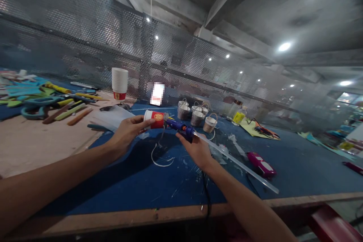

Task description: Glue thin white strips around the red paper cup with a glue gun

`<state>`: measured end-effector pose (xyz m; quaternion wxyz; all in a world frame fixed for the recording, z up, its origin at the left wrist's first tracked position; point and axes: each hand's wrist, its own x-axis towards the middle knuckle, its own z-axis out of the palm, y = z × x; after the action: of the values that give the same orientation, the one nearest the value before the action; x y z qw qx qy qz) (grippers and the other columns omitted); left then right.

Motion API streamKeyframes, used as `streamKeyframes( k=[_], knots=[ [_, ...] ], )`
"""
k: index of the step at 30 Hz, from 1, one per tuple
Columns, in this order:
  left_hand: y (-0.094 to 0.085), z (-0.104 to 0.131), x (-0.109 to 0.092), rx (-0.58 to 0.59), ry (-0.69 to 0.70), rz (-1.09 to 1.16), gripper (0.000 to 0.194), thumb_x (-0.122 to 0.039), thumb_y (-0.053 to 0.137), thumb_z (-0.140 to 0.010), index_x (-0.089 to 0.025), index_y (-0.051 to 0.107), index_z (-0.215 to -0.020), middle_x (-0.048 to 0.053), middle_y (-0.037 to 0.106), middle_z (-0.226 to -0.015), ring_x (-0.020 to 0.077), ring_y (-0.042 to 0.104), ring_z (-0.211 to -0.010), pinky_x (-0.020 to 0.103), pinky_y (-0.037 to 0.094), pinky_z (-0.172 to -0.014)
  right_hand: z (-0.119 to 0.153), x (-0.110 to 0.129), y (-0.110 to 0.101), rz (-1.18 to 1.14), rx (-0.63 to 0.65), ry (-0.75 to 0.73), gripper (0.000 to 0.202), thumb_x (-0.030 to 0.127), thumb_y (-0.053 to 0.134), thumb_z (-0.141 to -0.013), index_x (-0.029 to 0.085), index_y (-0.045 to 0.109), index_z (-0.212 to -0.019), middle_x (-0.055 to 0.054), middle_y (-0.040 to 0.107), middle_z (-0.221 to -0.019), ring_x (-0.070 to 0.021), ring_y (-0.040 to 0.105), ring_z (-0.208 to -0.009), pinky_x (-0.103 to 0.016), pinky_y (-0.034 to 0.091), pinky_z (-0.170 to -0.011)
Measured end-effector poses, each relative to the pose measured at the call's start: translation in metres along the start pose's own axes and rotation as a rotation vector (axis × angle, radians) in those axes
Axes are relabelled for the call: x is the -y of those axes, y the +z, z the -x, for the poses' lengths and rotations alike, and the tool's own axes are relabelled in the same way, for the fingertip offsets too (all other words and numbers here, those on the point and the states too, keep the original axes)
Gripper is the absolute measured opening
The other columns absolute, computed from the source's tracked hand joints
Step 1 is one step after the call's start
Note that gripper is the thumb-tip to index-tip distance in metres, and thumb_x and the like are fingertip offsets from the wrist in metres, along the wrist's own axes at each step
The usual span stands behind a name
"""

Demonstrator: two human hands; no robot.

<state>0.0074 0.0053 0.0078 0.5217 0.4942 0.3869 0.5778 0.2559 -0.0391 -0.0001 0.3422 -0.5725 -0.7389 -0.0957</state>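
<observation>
My left hand (pixel 131 131) grips a red and white paper cup (pixel 156 120), tipped on its side with its base toward the right. In my right hand (pixel 198 150) is a blue hot glue gun (pixel 181 126), its nozzle close to the cup's base; whether they touch I cannot tell. A long clear glue stick (pixel 241 164) sticks out of the gun's back end. Below the cup a curved piece of pale cord (pixel 163 164) lies on the blue table mat (pixel 121 189). Several small cord-wrapped cups with handles, one of them a little basket (pixel 210 123), stand behind the gun.
A stack of paper cups (pixel 120 81) stands back left, near scissors (pixel 36 107) and several pens. A lit phone (pixel 157 93) leans against the perforated metal screen (pixel 181 68). To the right are small bottles (pixel 239 115) and a magenta device (pixel 261 164). A black cable hangs over the front edge.
</observation>
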Motion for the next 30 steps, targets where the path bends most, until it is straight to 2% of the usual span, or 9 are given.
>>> streamKeyframes(
  k=[10, 17, 30],
  knots=[
    [0.0014, 0.0034, -0.0048, -0.005, 0.018, -0.047, 0.022, -0.04, 0.091, -0.073, -0.021, 0.082, -0.08, 0.008, 0.084, -0.094, 0.0239, 0.075, -0.088, 0.03, 0.058, -0.078, 0.0009, -0.0022, 0.0019, 0.005, 0.006, -0.009, 0.032, 0.049, 0.065, -0.1, 0.021, 0.077, -0.109, -0.008, 0.081, -0.086, -0.0293, 0.079, -0.084, -0.033, 0.057, -0.075],
    [0.0014, 0.0032, -0.0039, 0.006, 0.003, -0.002, 0.028, -0.041, 0.094, -0.071, -0.02, 0.085, -0.087, 0.007, 0.085, -0.097, 0.0214, 0.074, -0.089, 0.031, 0.056, -0.084, 0.0002, -0.0009, 0.0002, 0.023, 0.018, -0.008, 0.031, 0.048, 0.066, -0.099, 0.021, 0.077, -0.108, -0.008, 0.081, -0.086, -0.0293, 0.078, -0.084, -0.032, 0.056, -0.075],
    [-0.0005, 0.0032, -0.0036, 0.022, 0.021, -0.012, 0.032, -0.044, 0.093, -0.072, -0.021, 0.086, -0.094, 0.008, 0.086, -0.101, 0.0236, 0.075, -0.093, 0.033, 0.056, -0.088, 0.0019, 0.0026, -0.0037, 0.017, 0.037, 0.001, 0.026, 0.045, 0.067, -0.099, 0.021, 0.076, -0.104, -0.007, 0.08, -0.083, -0.0284, 0.078, -0.081, -0.031, 0.054, -0.07]
  ],
)
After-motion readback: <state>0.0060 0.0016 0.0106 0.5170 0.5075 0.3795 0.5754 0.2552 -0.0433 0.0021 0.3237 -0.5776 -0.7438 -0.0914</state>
